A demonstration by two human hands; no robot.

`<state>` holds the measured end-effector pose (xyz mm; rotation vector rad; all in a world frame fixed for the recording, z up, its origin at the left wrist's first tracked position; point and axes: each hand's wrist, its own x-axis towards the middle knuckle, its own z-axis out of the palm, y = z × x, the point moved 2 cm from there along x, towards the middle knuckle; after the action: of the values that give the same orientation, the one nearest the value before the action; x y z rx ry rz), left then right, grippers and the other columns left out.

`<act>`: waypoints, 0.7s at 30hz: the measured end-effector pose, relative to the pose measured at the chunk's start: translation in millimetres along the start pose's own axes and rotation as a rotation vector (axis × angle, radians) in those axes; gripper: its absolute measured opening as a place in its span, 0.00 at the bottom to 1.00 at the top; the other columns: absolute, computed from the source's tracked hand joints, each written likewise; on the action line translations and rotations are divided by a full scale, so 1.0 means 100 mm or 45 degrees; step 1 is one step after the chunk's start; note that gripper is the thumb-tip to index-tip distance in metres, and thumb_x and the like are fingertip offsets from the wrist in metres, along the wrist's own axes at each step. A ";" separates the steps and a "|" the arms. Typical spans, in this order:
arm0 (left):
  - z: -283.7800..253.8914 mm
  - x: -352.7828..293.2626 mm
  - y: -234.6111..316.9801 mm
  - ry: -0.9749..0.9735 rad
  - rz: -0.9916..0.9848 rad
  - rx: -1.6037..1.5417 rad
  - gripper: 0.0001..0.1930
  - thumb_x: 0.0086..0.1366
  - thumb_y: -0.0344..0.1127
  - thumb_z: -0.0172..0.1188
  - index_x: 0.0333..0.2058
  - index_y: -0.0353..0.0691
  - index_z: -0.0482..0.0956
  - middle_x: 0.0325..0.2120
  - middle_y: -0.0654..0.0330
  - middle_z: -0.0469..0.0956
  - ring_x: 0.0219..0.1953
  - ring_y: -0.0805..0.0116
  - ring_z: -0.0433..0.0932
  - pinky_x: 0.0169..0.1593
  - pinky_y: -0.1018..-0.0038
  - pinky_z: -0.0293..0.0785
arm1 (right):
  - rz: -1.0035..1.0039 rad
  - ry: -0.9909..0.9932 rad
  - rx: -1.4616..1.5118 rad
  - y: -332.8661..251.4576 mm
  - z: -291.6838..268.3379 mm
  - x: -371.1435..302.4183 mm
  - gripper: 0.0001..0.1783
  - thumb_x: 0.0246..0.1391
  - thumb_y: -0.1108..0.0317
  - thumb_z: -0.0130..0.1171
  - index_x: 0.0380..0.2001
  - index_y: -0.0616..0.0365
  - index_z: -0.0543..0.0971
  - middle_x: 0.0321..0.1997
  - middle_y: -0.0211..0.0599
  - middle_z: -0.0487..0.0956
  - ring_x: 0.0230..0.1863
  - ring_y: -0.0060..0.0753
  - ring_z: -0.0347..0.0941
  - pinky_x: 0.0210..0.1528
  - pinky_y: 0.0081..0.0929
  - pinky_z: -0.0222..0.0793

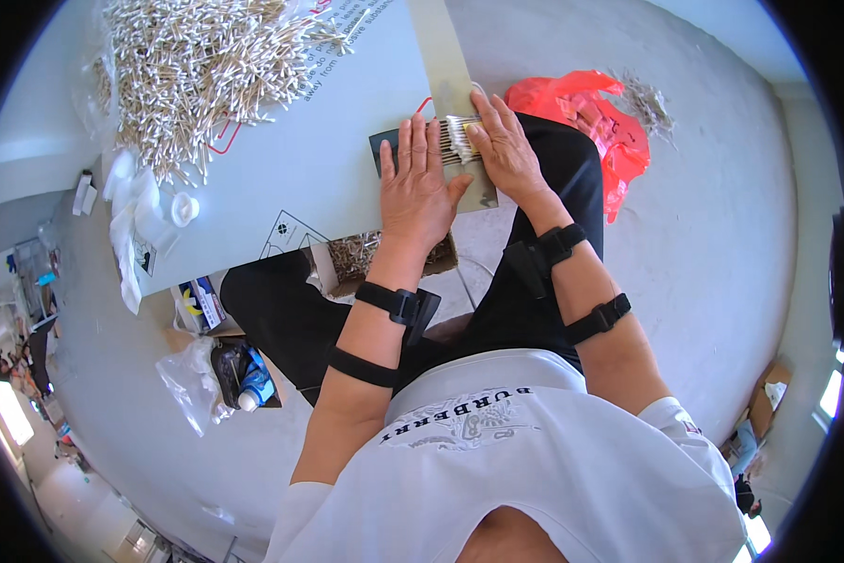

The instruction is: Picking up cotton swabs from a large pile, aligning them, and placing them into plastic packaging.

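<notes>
A row of cotton swabs [457, 141] lies side by side on a dark flat mat [384, 143] at the table's right edge. My left hand [415, 192] rests flat over the left part of the row, fingers stretched out and thumb apart. Against the row's right end lies my right hand [508, 155], its fingers extended and the thumb near the swabs' white tips. Both palms face down, and they hide part of the row. A large heap of loose cotton swabs [201, 75] covers the far left of the grey table [281, 178].
A white roll [185, 208] and crumpled plastic film [133, 211] sit at the table's left edge. Under the table is a cardboard box [438, 255] of swabs. A red plastic bag [624, 150] lies beyond my right knee. A blue bottle [257, 383] stands on the lower left.
</notes>
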<state>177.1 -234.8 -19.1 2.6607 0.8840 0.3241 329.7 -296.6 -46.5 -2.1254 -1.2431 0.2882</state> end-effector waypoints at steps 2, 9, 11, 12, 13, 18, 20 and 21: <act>0.03 0.02 0.04 0.018 0.015 -0.020 0.42 0.63 0.53 0.57 0.67 0.36 0.51 0.70 0.51 0.48 0.72 0.57 0.44 0.71 0.53 0.39 | 0.031 -0.016 -0.003 -0.06 -0.01 -0.01 0.30 0.64 0.50 0.46 0.66 0.48 0.62 0.69 0.56 0.57 0.69 0.57 0.54 0.68 0.43 0.52; 0.04 0.11 -0.09 0.442 0.001 -0.520 0.32 0.67 0.40 0.53 0.65 0.32 0.55 0.65 0.46 0.57 0.68 0.50 0.55 0.69 0.57 0.49 | 0.273 0.244 0.387 0.09 -0.17 0.05 0.29 0.62 0.52 0.51 0.60 0.59 0.68 0.54 0.53 0.74 0.56 0.47 0.70 0.58 0.35 0.64; 0.01 0.20 -0.15 0.475 -0.063 -0.684 0.29 0.68 0.37 0.50 0.64 0.32 0.56 0.64 0.45 0.58 0.66 0.50 0.57 0.67 0.59 0.52 | 0.539 0.449 0.896 0.19 -0.15 0.08 0.25 0.59 0.53 0.59 0.49 0.65 0.77 0.37 0.38 0.80 0.38 0.27 0.75 0.43 0.23 0.69; 0.01 0.26 -0.18 0.509 -0.134 -0.844 0.26 0.70 0.33 0.48 0.64 0.33 0.57 0.63 0.45 0.59 0.65 0.49 0.59 0.66 0.61 0.55 | 0.541 0.456 0.894 0.22 -0.11 0.09 0.25 0.59 0.53 0.59 0.49 0.65 0.77 0.37 0.38 0.80 0.38 0.27 0.75 0.43 0.23 0.69; 0.04 0.31 -0.15 0.526 -0.190 -0.991 0.22 0.71 0.33 0.44 0.62 0.33 0.61 0.61 0.46 0.62 0.64 0.51 0.61 0.66 0.64 0.56 | 0.671 0.385 1.157 0.26 -0.05 0.09 0.22 0.59 0.54 0.60 0.44 0.64 0.79 0.33 0.34 0.80 0.35 0.23 0.73 0.40 0.21 0.68; 0.11 0.40 -0.02 0.487 -0.150 -1.130 0.20 0.74 0.37 0.42 0.58 0.33 0.66 0.56 0.49 0.69 0.60 0.54 0.66 0.64 0.66 0.59 | 0.745 0.348 1.406 0.16 0.10 0.07 0.16 0.60 0.59 0.60 0.28 0.63 0.81 0.24 0.23 0.74 0.27 0.15 0.65 0.32 0.19 0.63; 0.11 0.40 0.00 0.505 -0.171 -1.241 0.19 0.74 0.40 0.41 0.56 0.34 0.68 0.55 0.51 0.70 0.58 0.58 0.68 0.62 0.67 0.62 | 0.738 0.362 1.420 0.17 0.12 0.07 0.16 0.60 0.60 0.59 0.28 0.63 0.81 0.24 0.24 0.74 0.27 0.15 0.65 0.31 0.19 0.63; 0.11 0.40 0.01 0.501 -0.171 -1.238 0.19 0.74 0.40 0.41 0.56 0.34 0.68 0.55 0.51 0.70 0.58 0.58 0.68 0.62 0.67 0.62 | 0.730 0.368 1.428 0.16 0.12 0.07 0.16 0.60 0.60 0.59 0.28 0.63 0.81 0.24 0.24 0.74 0.27 0.15 0.65 0.31 0.19 0.63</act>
<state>212.3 -213.2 -24.4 1.6524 0.7293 0.9738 338.6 -291.5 -64.7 -1.3689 -0.1342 0.6929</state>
